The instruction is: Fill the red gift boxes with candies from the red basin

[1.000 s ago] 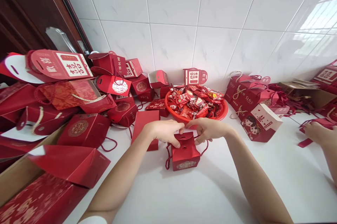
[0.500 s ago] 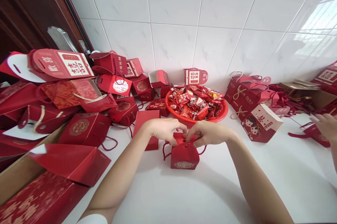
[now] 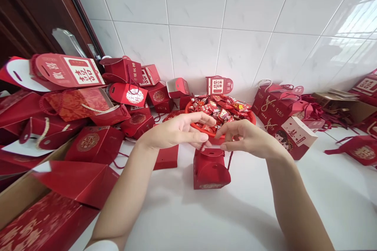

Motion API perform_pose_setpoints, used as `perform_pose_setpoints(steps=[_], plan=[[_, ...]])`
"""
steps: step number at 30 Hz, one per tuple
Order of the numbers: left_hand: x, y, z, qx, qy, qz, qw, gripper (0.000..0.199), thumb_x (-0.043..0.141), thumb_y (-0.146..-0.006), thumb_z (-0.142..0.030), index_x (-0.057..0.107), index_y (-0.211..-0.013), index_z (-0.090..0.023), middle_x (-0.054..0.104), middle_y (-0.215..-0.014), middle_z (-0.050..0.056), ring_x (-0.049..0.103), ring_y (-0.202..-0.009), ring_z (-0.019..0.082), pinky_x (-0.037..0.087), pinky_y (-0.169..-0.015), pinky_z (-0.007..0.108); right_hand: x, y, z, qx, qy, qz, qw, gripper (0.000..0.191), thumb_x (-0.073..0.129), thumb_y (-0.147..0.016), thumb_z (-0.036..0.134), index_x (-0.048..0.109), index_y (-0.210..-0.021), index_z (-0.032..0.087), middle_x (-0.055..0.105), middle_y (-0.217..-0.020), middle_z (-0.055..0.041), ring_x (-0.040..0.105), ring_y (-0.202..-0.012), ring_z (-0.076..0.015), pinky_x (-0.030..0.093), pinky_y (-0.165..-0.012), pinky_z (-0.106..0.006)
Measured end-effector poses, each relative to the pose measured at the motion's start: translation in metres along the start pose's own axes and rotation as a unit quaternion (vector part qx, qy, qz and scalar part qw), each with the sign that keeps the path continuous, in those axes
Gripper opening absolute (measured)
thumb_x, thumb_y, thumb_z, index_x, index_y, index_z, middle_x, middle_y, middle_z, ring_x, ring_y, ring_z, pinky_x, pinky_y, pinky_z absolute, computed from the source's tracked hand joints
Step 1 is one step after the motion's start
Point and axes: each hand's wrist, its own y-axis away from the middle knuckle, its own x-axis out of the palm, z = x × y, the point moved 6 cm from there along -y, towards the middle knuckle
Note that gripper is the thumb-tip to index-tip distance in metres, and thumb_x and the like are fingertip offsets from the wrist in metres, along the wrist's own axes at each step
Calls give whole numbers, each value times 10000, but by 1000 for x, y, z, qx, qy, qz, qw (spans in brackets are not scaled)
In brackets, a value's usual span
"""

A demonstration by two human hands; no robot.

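Note:
A small red gift box (image 3: 211, 176) with a rounded front flap and a pale printed emblem stands on the white table, turned slightly. Its dark red cord handles rise on both sides. Above the box's left side, my left hand (image 3: 173, 131) has its lower fingers curled at one raised cord, thumb and forefinger apart. My right hand (image 3: 250, 137) is bent over the right side, fingers curled where the other cord (image 3: 230, 160) runs up; its fingertips are partly hidden. Just behind both hands sits a red plastic basket (image 3: 252, 119) full of wrapped candies (image 3: 225, 115).
Many red gift boxes (image 3: 100, 143) are piled at the left, some in a cardboard carton. More boxes (image 3: 272, 103) stand at the right, with a cartoon-printed box (image 3: 297, 135) in front. A red box with a strap (image 3: 361, 149) lies far right. White tiles (image 3: 194, 50) back the table.
Both hands have lifted off the box's top flaps and moved apart, and the cords are raised. The box has turned a little. At far right, another person's hand has left the view.

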Motion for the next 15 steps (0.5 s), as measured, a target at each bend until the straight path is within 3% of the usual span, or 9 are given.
perform_pose_setpoints(steps=[6,10,15], plan=[[19,-1,-8,71,46,-20,996,430,735,-856,-333,602,-1254,-238,590,-1327,107,626,-1190,281,554,-969,447,3,10,11,9,-136,-44,990,396,842,-673,363,589,-928,195,643,-688,12,606,-669,-158,457,-613,-275],[28,-2,-11,101,29,-27,994,505,769,-807,-398,610,-1265,-257,565,-1375,107,535,-1311,324,515,-1029,450,2,16,15,-13,-112,-122,986,423,836,-674,361,498,-887,220,636,-713,16,614,-666,-165,455,-570,-264],[34,-2,-11,113,26,-33,993,591,782,-778,-423,586,-1314,-270,529,-1436,106,501,-1346,334,515,-1037,455,-1,22,23,-43,-25,-213,976,229,694,-766,279,476,-818,231,622,-701,16,610,-655,-160,491,-586,-277]])
